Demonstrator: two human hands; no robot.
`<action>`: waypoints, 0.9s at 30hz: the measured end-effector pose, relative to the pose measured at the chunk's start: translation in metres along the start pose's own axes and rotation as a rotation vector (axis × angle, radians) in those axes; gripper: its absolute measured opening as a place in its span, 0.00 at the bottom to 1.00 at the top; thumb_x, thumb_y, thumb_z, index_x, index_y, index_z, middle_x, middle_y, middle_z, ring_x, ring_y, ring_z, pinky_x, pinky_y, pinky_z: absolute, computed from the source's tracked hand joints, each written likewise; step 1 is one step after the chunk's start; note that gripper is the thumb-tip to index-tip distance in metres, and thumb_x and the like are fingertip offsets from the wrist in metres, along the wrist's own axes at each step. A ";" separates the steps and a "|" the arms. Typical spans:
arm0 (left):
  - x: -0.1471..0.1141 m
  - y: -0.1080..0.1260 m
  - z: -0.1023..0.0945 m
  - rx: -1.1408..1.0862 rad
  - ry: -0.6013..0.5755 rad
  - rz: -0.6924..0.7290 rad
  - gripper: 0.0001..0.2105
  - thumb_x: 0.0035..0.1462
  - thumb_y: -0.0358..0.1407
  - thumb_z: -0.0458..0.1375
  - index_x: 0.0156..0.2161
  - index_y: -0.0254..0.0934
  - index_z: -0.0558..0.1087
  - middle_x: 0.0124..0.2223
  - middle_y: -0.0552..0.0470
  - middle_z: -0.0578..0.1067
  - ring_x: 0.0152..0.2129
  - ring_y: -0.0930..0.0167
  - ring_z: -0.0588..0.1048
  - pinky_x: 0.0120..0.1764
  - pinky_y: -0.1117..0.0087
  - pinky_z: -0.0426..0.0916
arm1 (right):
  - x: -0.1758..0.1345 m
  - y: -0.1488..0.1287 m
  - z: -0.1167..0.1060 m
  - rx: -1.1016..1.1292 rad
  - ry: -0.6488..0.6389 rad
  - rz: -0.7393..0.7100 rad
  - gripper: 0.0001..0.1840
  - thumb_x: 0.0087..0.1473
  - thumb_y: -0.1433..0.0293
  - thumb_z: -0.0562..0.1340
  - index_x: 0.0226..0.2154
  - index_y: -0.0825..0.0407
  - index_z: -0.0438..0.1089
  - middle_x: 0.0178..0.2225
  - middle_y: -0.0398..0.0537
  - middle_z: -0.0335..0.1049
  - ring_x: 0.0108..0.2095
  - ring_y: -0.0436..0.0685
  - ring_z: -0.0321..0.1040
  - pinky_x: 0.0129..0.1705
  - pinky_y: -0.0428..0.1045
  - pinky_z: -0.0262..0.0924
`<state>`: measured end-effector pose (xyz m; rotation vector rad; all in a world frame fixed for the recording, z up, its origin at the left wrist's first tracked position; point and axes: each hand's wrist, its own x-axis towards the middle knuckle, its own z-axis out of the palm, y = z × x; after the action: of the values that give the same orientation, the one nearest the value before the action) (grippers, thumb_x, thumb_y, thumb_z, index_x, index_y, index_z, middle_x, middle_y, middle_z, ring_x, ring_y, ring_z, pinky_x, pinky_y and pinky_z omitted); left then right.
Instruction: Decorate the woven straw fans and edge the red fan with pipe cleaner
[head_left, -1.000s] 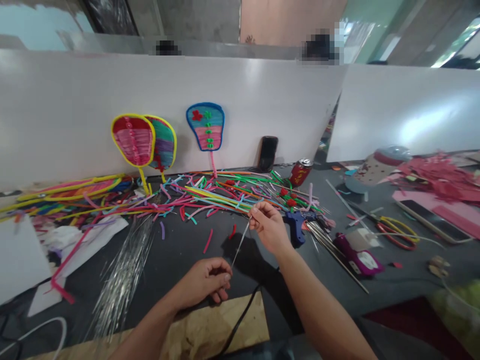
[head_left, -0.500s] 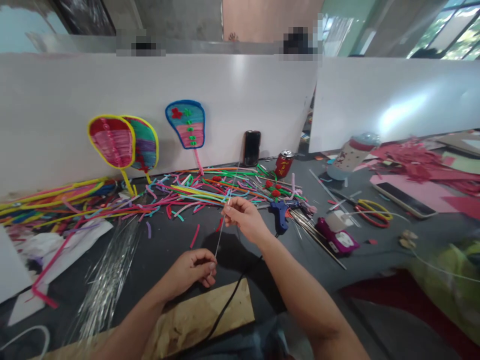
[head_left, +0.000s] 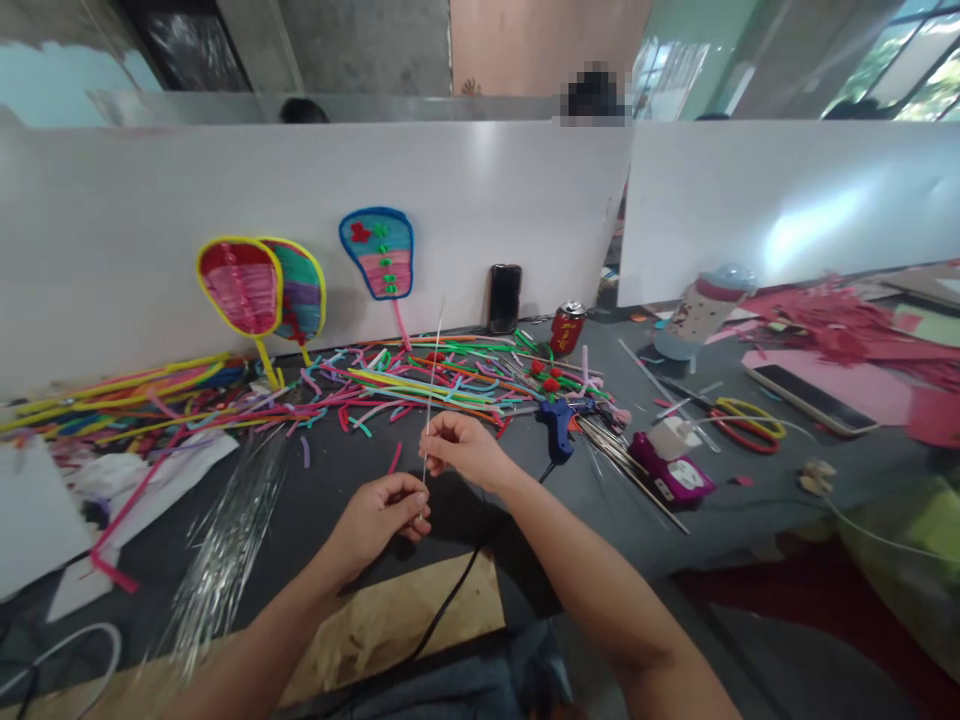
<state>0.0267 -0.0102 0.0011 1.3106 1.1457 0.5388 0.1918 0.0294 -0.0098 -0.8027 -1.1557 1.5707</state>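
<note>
A thin, pale, wire-like strand (head_left: 432,375) stands nearly upright in front of me. My left hand (head_left: 386,510) pinches it near its lower end. Just above, my right hand (head_left: 459,447) grips the same strand between thumb and fingertips. Beyond the hands lies a heap of colourful pipe cleaners (head_left: 420,385). To the lower left is a bundle of shiny clear strands (head_left: 225,560). Three fan shapes lean on the white board: a blue-edged fan (head_left: 379,250), a yellow-edged fan (head_left: 241,285) and another partly hidden behind it.
Right of my hands lie a blue glue gun (head_left: 559,430), metal rods (head_left: 626,460), a purple box (head_left: 679,480) and scissors (head_left: 750,425). A red can (head_left: 568,328) and a phone (head_left: 504,298) stand by the white board (head_left: 480,190). Brown paper (head_left: 405,620) lies at the near edge.
My right hand has come down and left along the strand, closer to my left hand. The strand stands more upright. The view has shifted slightly.
</note>
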 end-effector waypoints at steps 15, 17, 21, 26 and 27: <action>0.013 -0.002 -0.047 0.247 0.255 0.376 0.29 0.56 0.48 0.52 0.60 0.37 0.56 0.61 0.41 0.61 0.58 0.62 0.60 0.55 0.60 0.60 | -0.015 -0.003 0.020 0.090 -0.113 0.176 0.17 0.41 0.61 0.70 0.26 0.53 0.64 0.21 0.39 0.69 0.17 0.44 0.63 0.20 0.42 0.62; 0.016 -0.006 -0.047 0.255 0.276 0.391 0.29 0.58 0.47 0.50 0.61 0.37 0.54 0.61 0.40 0.62 0.58 0.63 0.61 0.56 0.59 0.59 | -0.014 0.001 0.022 0.092 -0.113 0.204 0.17 0.41 0.61 0.70 0.26 0.53 0.64 0.21 0.38 0.69 0.17 0.44 0.63 0.20 0.42 0.62; 0.021 -0.018 -0.047 0.304 0.362 0.431 0.29 0.60 0.46 0.46 0.63 0.37 0.49 0.62 0.40 0.60 0.58 0.63 0.60 0.56 0.57 0.58 | -0.013 0.006 0.024 0.100 -0.100 0.242 0.18 0.40 0.61 0.70 0.26 0.53 0.64 0.20 0.38 0.69 0.17 0.44 0.63 0.20 0.41 0.62; 0.024 -0.035 -0.043 0.522 0.481 0.511 0.29 0.61 0.44 0.46 0.64 0.37 0.45 0.63 0.39 0.58 0.60 0.62 0.57 0.59 0.52 0.51 | -0.014 0.006 0.024 0.133 -0.071 0.241 0.17 0.41 0.62 0.70 0.26 0.53 0.64 0.21 0.38 0.69 0.17 0.44 0.63 0.20 0.42 0.62; 0.023 -0.036 -0.042 0.529 0.482 0.503 0.29 0.61 0.43 0.46 0.64 0.36 0.44 0.61 0.38 0.60 0.60 0.63 0.57 0.59 0.52 0.51 | -0.013 0.006 0.023 0.138 -0.056 0.226 0.17 0.41 0.62 0.70 0.26 0.53 0.64 0.21 0.39 0.70 0.17 0.44 0.63 0.20 0.42 0.62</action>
<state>-0.0110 0.0202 -0.0348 2.0244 1.4106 1.0048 0.1731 0.0097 -0.0084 -0.8241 -1.0108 1.8488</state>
